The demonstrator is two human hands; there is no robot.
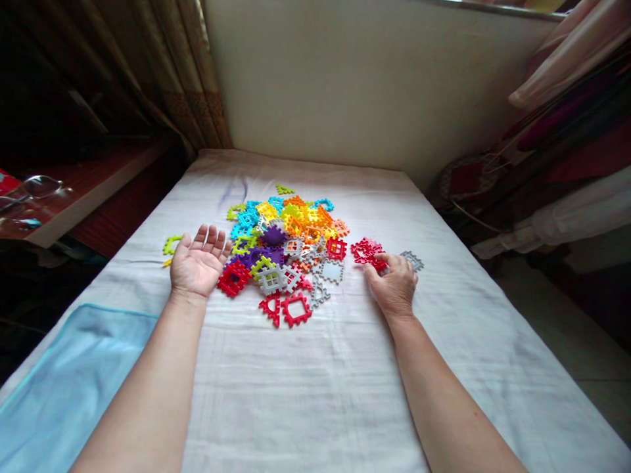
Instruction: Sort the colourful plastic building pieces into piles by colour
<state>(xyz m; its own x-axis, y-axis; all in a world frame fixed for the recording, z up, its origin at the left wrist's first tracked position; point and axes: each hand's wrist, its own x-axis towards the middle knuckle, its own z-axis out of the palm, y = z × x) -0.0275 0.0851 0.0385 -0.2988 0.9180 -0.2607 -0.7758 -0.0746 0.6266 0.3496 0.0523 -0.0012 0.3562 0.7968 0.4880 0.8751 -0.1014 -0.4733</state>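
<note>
A pile of colourful plastic interlocking building tiles (296, 226) lies on the cloth, with notched edges and window-like cut-outs. My left hand (198, 259) rests palm up at the pile's left side, fingers stretched out and holding nothing. Nearest to it is a dark red tile (234, 278). On the right, my right hand (394, 279) has its thumb and fingers closed at the edge of a red building tile (367, 251), one of a small red cluster; the fingers partly hide the grip. A grey tile (413, 261) lies just beyond that hand.
A pale sheet (305, 407) covers the bed-like surface. Blue cloth (83, 374) lies at the front left. Green tiles (172, 245) sit left of my left hand. Eyeglasses (42, 187) rest on a wooden shelf (98, 190). A wall (335, 85) bounds the back; clothes hang at right.
</note>
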